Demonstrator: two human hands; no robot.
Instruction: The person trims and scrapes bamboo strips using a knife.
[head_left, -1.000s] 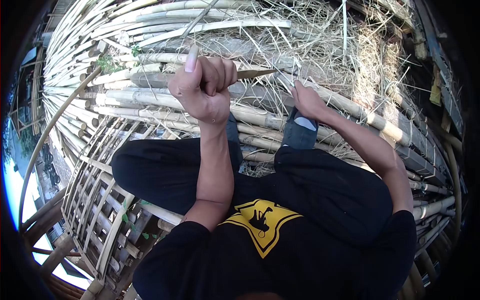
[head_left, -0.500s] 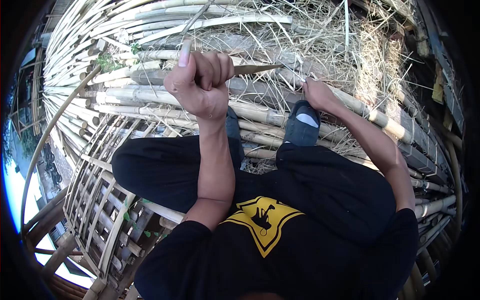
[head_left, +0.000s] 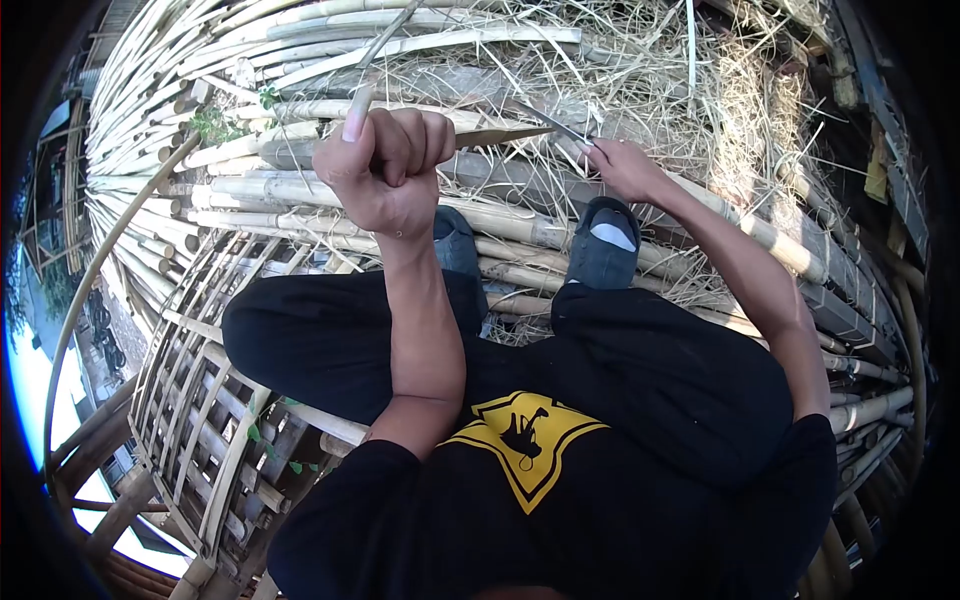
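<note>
Curled in a fist with its thumb up, my left hand [head_left: 385, 170] grips a thin bamboo strip [head_left: 495, 136]. The strip's brown, tapered length sticks out to the right of the fist. My right hand [head_left: 625, 170] is closed around a knife [head_left: 550, 121]. Its handle is mostly hidden in the fingers, and its narrow grey blade points up and left. In this view the blade crosses the tip of the strip; whether they touch I cannot tell. Both hands are above the bamboo poles, beyond my knees.
Bamboo poles [head_left: 270, 190] cover the ground beneath my sandals [head_left: 603, 255]. Dry straw-like shavings [head_left: 640, 75] lie heaped at the upper right. A woven bamboo lattice [head_left: 200, 400] stands to the left, with a bent cane [head_left: 95, 270] beside it. Stacked poles [head_left: 870, 415] lie at the right.
Both hands have shifted slightly left, the left one carrying the strip along. The knife blade now shows more fully across the strip's tip.
</note>
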